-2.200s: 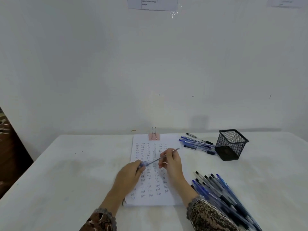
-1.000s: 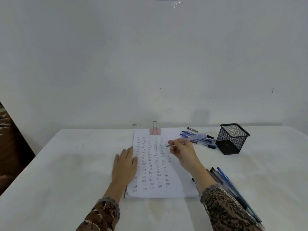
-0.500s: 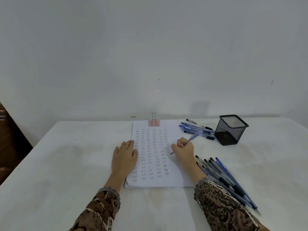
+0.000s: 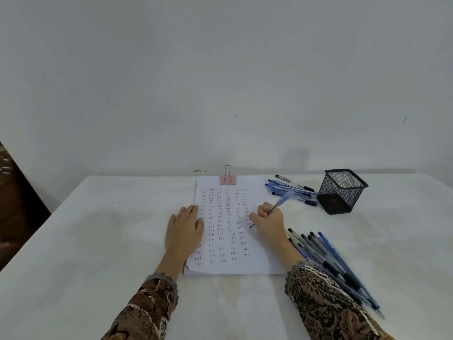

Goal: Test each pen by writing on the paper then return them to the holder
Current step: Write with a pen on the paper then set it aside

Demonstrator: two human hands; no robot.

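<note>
Right hand [image 4: 267, 220], pinching the pen [image 4: 277, 204] on the paper [image 4: 257, 261], could smear fresh ink, while left hand [image 4: 183, 229] lies spread.

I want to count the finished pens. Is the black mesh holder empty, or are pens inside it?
Apparently empty. The mesh holder stands upright, no pen rises above its rim, and the loose pens lie on the table beside it.

Left hand [image 4: 184, 231] lies flat, fingers spread; right hand [image 4: 267, 220] is curled in a writing grip.
</note>
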